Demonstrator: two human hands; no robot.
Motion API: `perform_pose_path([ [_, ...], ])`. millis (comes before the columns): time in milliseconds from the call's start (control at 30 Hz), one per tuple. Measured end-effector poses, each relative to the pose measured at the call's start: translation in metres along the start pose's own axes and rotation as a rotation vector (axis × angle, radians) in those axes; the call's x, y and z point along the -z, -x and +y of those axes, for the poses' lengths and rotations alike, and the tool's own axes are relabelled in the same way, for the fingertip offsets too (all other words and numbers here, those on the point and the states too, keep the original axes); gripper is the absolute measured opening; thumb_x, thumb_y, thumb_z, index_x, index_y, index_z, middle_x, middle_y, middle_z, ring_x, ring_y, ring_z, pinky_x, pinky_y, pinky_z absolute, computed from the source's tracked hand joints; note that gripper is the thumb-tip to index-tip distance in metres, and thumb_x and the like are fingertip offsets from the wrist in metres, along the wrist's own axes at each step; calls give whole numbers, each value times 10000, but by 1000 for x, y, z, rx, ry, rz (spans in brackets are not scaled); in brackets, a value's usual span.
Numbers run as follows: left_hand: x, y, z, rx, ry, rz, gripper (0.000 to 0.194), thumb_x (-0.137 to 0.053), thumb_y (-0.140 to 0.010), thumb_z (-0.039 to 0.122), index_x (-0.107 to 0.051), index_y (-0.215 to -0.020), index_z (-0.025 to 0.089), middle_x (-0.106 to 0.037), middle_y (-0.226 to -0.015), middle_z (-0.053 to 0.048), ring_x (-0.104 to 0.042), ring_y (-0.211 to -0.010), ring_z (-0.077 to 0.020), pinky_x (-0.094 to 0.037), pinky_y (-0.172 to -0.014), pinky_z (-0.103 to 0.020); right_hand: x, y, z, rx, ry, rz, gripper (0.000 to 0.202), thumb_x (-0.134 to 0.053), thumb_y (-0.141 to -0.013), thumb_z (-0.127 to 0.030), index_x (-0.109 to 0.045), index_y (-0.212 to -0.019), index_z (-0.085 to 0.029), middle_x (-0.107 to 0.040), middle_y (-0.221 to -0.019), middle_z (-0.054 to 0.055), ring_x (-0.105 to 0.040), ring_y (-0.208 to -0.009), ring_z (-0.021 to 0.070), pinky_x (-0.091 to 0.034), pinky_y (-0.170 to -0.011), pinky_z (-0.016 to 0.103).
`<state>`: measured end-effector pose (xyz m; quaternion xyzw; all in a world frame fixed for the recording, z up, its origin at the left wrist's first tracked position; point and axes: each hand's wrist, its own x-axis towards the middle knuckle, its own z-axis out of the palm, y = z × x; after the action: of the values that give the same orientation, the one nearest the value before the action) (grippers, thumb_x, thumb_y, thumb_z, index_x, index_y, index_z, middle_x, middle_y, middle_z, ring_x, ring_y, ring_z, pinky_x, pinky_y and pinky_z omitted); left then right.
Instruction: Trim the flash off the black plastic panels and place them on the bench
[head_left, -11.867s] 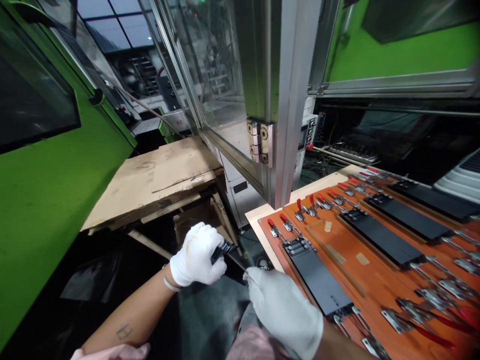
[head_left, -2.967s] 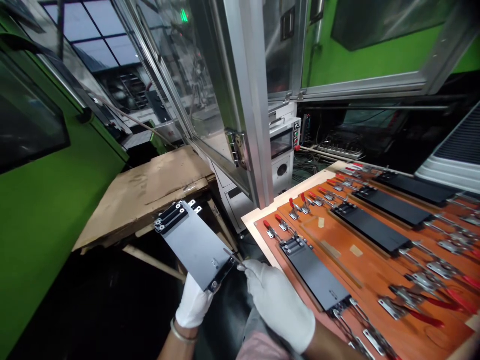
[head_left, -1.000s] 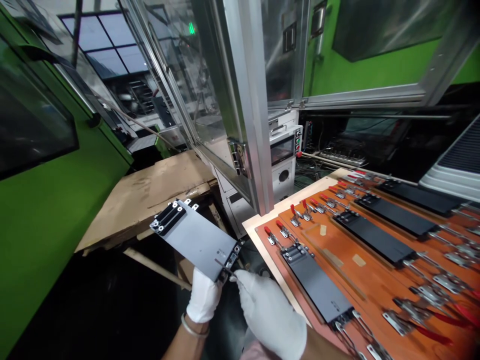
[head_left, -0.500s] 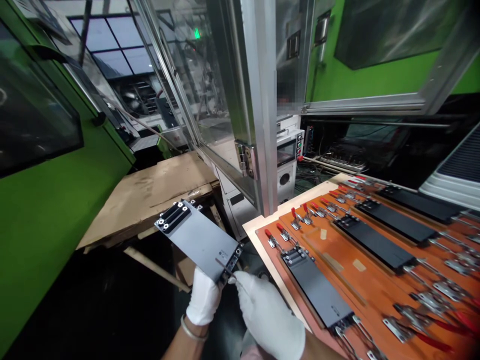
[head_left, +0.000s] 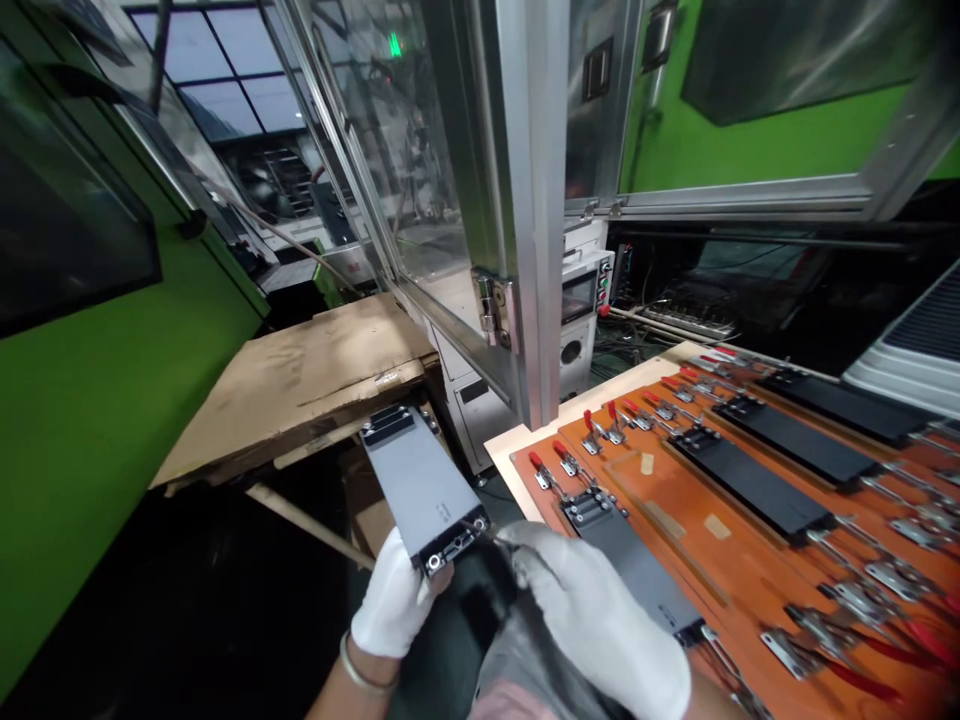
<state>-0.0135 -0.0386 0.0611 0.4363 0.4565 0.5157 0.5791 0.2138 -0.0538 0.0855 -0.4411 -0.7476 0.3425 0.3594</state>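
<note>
My left hand [head_left: 396, 598], in a white glove, grips the near end of a flat grey rectangular panel [head_left: 424, 480] from below. The panel has black end pieces with round metal bushings, and its near end is tilted toward me. Close to the panel's near right corner, my right hand [head_left: 592, 600], also gloved, is closed in a pinch around a thin dark tool [head_left: 501, 541] whose tip is at that corner. Most of the tool is hidden by the fingers, so its kind is unclear.
On the right, an orange fixture board [head_left: 637, 475] carries several similar panels [head_left: 750, 487] and red-handled toggle clamps [head_left: 592, 435]. A cardboard-topped table [head_left: 315, 365] stands at left beside a green machine [head_left: 90, 430]. A metal-framed door [head_left: 536, 250] hangs ahead.
The panel has swung so its near end face turns toward me. My right hand has moved right and slightly away from the panel, and my left hand a little left and down.
</note>
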Motion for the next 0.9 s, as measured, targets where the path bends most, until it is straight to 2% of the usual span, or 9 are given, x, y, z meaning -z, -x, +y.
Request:
perform_pose_path([
  [67, -3, 2, -3, 82, 159, -62, 208, -623, -744, 55, -585, -578, 175, -442, -503, 26, -360, -444, -97, -330, -436, -203, 11, -2, 8, 93, 41, 23, 335, -382, -934, -201, -662, -1112, -248, -685, -1023, 43, -647, -920, 171, -485, -822, 287],
  [167, -10, 2, -8, 253, 423, -163, 280, -493, -799, 97, -472, -531, 175, -310, -416, 61, -246, -343, -67, -258, -369, -183, 24, -6, 14, 155, 106, -27, 313, -416, -911, -175, -702, -1014, -250, -681, -917, 26, -638, -811, 154, -482, -732, 265],
  [267, -15, 3, -11, 389, 595, -261, 287, -451, -795, 73, -461, -518, 149, -316, -402, 55, -217, -309, -42, -227, -350, -161, 31, -12, 14, 175, 174, -69, 327, -445, -850, -109, -715, -956, -261, -667, -859, 2, -621, -749, 135, -459, -698, 242],
  [400, -17, 2, -11, 491, 643, -276, 277, -462, -799, 80, -484, -529, 138, -320, -380, 50, -221, -301, -38, -209, -340, -154, 32, -19, 15, 181, 249, -99, 389, -446, -750, -50, -724, -921, -263, -626, -852, 0, -595, -723, 121, -430, -670, 220],
  [600, -18, -1, -13, 507, 615, -208, 259, -472, -773, 63, -487, -526, 135, -321, -362, 55, -195, -273, -27, -184, -313, -149, 30, -18, 16, 199, 358, -277, 306, -475, -677, -59, -699, -755, -252, -596, -826, -21, -549, -665, 109, -373, -613, 222],
  [767, -18, -2, -14, 493, 579, -251, 251, -513, -747, 81, -465, -507, 136, -329, -359, 56, -195, -275, -15, -187, -312, -132, 27, -21, 20, 181, 354, -183, 391, -440, -721, -55, -724, -888, -266, -604, -864, 2, -568, -723, 130, -384, -646, 236],
  [900, -17, -3, -15, 473, 512, -233, 209, -546, -726, 95, -493, -528, 132, -337, -345, 59, -201, -264, -13, -185, -304, -126, 27, -22, 22, 222, 378, -250, 389, -441, -686, -43, -731, -836, -255, -607, -853, 7, -564, -702, 131, -386, -635, 236],
])
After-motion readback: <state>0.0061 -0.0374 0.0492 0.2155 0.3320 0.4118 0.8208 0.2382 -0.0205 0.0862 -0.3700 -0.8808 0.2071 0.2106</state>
